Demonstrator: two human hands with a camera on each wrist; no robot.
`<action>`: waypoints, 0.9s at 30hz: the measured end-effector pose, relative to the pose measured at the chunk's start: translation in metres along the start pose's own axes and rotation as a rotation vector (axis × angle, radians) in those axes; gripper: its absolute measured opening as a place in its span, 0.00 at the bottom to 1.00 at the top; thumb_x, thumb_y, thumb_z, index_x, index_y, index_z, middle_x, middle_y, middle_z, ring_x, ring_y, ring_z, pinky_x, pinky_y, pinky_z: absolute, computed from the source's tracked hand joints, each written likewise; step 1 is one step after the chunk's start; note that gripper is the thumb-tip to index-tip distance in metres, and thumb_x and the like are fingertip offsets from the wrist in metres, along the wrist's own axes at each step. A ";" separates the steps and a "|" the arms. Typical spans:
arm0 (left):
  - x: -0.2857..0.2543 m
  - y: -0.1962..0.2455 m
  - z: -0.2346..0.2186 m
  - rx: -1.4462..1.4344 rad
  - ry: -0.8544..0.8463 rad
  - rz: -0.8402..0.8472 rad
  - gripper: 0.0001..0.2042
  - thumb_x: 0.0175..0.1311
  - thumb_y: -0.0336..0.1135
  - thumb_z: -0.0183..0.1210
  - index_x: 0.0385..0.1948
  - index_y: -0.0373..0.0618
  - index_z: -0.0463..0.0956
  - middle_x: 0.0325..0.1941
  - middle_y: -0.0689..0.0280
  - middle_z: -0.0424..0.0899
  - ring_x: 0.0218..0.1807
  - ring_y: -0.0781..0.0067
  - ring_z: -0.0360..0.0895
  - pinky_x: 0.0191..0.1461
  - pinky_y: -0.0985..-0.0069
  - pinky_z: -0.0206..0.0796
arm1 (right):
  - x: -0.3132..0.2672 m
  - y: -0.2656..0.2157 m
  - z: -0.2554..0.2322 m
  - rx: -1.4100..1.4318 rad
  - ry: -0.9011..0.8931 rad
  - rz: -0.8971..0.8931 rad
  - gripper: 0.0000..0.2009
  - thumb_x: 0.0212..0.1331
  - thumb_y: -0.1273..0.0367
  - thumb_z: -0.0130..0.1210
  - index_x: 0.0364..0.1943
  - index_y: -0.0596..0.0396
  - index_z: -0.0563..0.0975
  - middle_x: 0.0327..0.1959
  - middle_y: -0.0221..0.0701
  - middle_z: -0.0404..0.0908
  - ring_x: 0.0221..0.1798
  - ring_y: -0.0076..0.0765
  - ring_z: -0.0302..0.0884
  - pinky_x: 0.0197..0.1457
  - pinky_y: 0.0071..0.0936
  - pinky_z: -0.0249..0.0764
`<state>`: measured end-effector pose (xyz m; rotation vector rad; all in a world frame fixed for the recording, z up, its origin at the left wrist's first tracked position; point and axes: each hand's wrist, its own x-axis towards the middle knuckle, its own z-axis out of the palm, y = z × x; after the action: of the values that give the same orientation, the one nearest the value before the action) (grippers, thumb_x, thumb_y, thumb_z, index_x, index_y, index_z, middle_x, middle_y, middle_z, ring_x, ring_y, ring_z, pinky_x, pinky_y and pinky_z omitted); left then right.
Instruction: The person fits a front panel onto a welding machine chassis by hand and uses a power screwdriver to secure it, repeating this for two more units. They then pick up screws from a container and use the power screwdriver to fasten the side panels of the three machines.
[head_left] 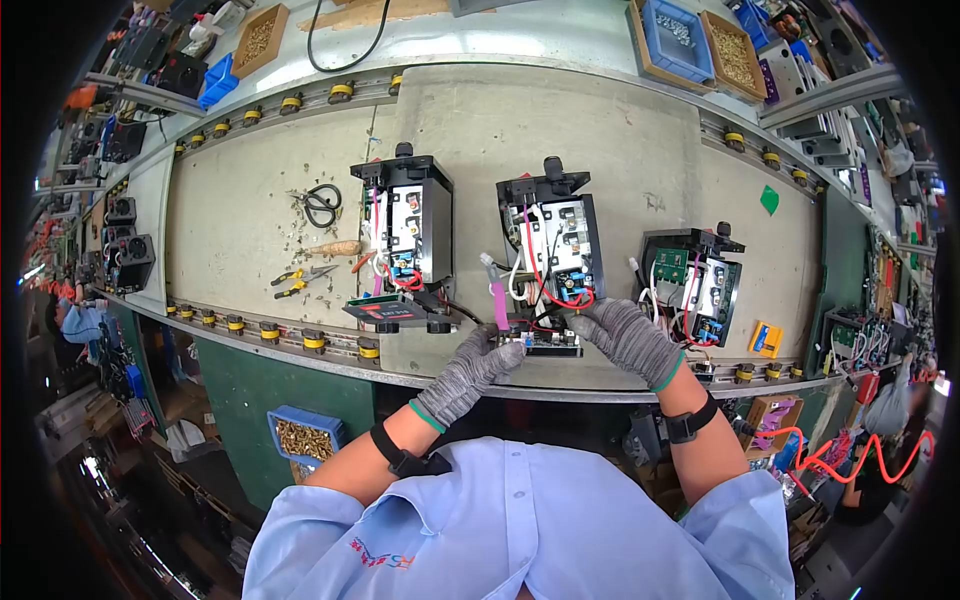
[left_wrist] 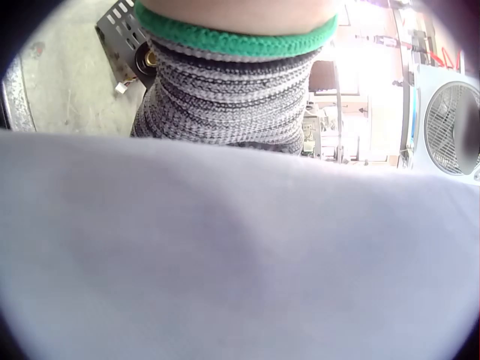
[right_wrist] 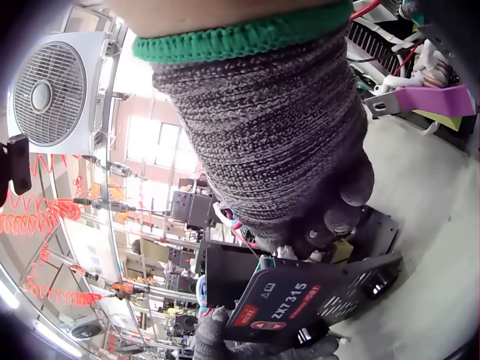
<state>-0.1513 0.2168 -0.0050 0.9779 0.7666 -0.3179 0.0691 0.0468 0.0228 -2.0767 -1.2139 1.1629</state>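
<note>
In grey knit gloves with green cuffs, both hands are at a welding machine's black front panel (right_wrist: pixel 289 300), marked ZX7 315. My left hand (head_left: pixel 472 372) grips its left end, and its gloved fingers (right_wrist: pixel 214 336) show below the panel in the right wrist view. At the other end my right hand (head_left: pixel 632 342) holds the panel, fingertips curled at its back. Wires link the panel to the open welding machine (head_left: pixel 560 245) just beyond it. A purple strip (head_left: pixel 499 305) stands beside my left fingers. Cloth covers most of the left wrist view.
Another open machine (head_left: pixel 415 220) stands left with its front panel (head_left: pixel 390 310) tipped down; a third machine (head_left: pixel 695 285) stands right. Scissors (head_left: pixel 320 205), yellow-handled pliers (head_left: pixel 298 281) and a wooden-handled tool (head_left: pixel 338 248) lie left. A yellow object (head_left: pixel 766 339) sits near the front right edge.
</note>
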 end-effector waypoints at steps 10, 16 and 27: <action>-0.001 0.005 0.000 0.024 0.002 -0.033 0.47 0.59 0.62 0.66 0.70 0.34 0.59 0.58 0.59 0.76 0.53 0.70 0.81 0.49 0.75 0.77 | -0.028 -0.039 -0.018 -0.387 -0.086 -0.031 0.22 0.61 0.56 0.59 0.53 0.55 0.77 0.40 0.42 0.81 0.42 0.51 0.82 0.46 0.45 0.77; 0.002 0.001 -0.004 -0.011 0.012 -0.047 0.44 0.61 0.61 0.65 0.69 0.35 0.60 0.55 0.62 0.78 0.51 0.72 0.81 0.47 0.76 0.77 | -0.012 -0.025 -0.010 -0.529 -0.059 -0.173 0.22 0.56 0.50 0.62 0.39 0.55 0.79 0.32 0.39 0.80 0.37 0.48 0.83 0.41 0.45 0.79; 0.007 0.001 -0.006 -0.026 0.014 -0.022 0.40 0.62 0.60 0.64 0.67 0.39 0.63 0.52 0.63 0.79 0.45 0.73 0.82 0.46 0.74 0.77 | -0.021 -0.026 -0.003 -0.524 0.122 -0.223 0.22 0.55 0.50 0.64 0.40 0.56 0.81 0.31 0.36 0.82 0.35 0.46 0.83 0.40 0.41 0.78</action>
<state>-0.1487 0.2234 -0.0110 0.9487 0.7928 -0.3199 0.0539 0.0418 0.0519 -2.2482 -1.7781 0.6514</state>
